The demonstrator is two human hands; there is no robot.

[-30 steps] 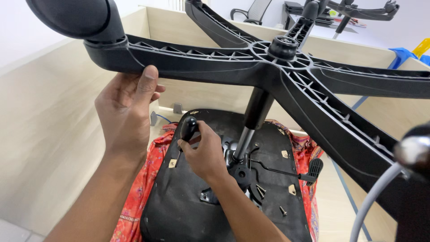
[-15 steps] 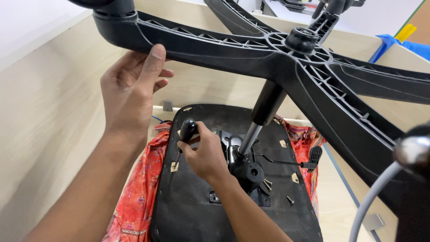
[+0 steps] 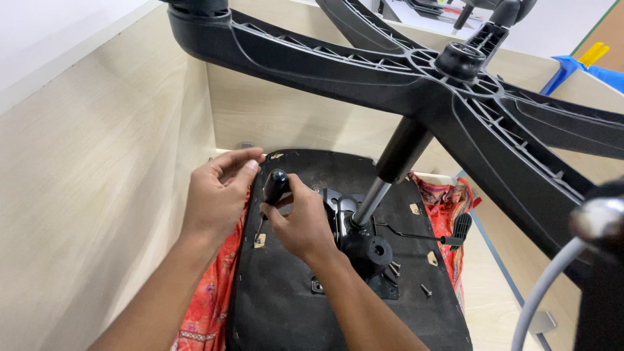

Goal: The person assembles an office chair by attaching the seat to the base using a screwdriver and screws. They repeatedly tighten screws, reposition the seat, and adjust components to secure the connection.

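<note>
Ur right hand (image 3: 302, 224) fingers grip the screwdriver handle (image 3: 275, 184); left hand (image 3: 218, 198) fingers curl at seat underside (image 3: 292, 299) edge. Keep driver upright, press firm.

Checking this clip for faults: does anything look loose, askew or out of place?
Yes: loose screws lie scattered on the upturned seat underside beside the mechanism, not fastened. The red cloth sits bunched beneath the seat.

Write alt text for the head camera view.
A person's right hand grips a black tool handle against the underside of an upturned office chair seat, while the left hand rests at the seat's edge. The chair's five-armed base looms overhead.
</note>
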